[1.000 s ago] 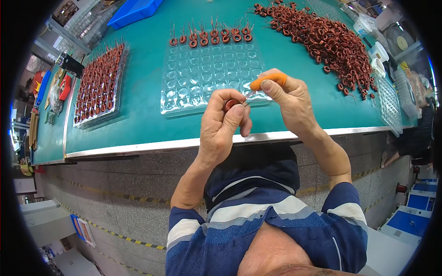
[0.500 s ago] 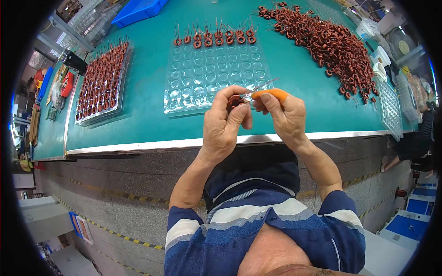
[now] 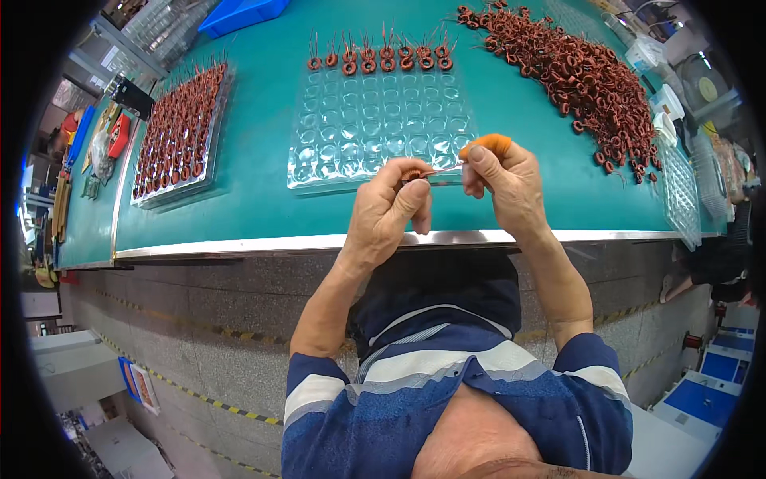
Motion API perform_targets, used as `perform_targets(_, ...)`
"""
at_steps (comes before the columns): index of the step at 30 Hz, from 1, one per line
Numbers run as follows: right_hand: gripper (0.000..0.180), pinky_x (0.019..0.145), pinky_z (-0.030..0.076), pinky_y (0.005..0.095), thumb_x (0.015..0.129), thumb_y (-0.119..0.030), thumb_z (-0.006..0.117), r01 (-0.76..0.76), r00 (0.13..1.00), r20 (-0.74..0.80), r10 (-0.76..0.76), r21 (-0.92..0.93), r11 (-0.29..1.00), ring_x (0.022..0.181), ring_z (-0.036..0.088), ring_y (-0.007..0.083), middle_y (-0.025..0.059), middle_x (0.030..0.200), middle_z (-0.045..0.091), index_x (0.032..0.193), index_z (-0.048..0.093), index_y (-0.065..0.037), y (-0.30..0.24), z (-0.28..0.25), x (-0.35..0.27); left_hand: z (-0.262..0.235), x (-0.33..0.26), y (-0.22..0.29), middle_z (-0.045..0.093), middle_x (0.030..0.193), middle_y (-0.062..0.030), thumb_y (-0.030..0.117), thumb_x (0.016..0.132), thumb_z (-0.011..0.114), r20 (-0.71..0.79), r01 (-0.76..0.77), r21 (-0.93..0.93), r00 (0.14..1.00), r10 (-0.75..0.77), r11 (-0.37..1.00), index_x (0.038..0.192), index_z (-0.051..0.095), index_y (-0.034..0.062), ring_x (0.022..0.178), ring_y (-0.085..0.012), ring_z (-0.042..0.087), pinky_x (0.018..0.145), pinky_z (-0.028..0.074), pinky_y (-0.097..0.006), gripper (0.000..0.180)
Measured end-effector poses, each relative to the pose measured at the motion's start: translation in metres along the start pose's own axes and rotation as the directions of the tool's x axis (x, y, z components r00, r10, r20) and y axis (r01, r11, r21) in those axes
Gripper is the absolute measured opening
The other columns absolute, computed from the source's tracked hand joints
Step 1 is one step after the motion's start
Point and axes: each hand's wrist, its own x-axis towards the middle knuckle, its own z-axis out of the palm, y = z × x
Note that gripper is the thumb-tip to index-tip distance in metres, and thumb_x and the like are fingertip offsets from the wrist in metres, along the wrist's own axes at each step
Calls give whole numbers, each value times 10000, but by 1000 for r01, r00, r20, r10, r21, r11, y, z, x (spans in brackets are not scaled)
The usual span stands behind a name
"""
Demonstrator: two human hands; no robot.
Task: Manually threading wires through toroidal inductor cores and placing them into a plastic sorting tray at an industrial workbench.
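Note:
My left hand (image 3: 383,206) is closed around a small ring coil (image 3: 412,174) wound with reddish copper wire, pinched between thumb and fingers. From the coil a thin wire lead (image 3: 441,170) runs across to my right hand (image 3: 504,180), whose thumb and index finger pinch its end. An orange cover (image 3: 488,145), like a finger cot, shows over the right index finger. Both hands are above the table's near edge, just in front of a clear plastic tray (image 3: 379,132) with round pockets. Several finished-looking coils (image 3: 387,64) stand in its far rows, leads pointing up.
A large heap of loose coils (image 3: 578,80) lies at the right. At the left stands a stack of trays filled with coils (image 3: 177,136). A blue bin (image 3: 243,14) is at the back left, and more clear trays (image 3: 681,188) lie at the right edge.
My right hand has moved up and slightly right, away from the left, and the lead now stretches between them. The view has shifted slightly. My left hand still holds the coil.

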Motion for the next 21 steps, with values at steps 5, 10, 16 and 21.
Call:
perform_targets(5,250,534,432,214,938,-247,613,-102,995,-6,102,49,994,574,538,97,32,672,587,949,621,2,0,-3,-1,5,1,-2,541,668,-25,255,978,537,67,-192,414,981,180,890,1147,544,7,583,-99,532,554,432,-242,300)
perform_targets(10,240,550,461,210,870,-194,707,106,994,-5,-107,-104,989,631,594,84,47,729,652,965,635,14,-6,4,-12,5,-3,5,535,751,-38,282,986,510,124,-63,221,992,36,973,1169,506,-12,597,-91,499,528,415,-228,345)
perform_targets(16,218,597,488,210,862,-153,714,150,980,-120,-161,-94,984,688,624,92,56,769,672,971,636,18,-2,13,-19,28,-10,-11,491,690,-46,248,1003,477,-54,-79,-265,996,66,961,1112,478,3,535,-106,481,491,411,-228,268)
perform_targets(21,227,619,500,223,847,-151,731,145,979,-114,-169,-194,970,696,628,96,52,764,669,963,636,19,0,16,-24,30,-12,-15,486,691,-45,242,1005,475,-108,-93,-302,992,63,949,1101,486,4,536,-110,483,488,406,-229,256)
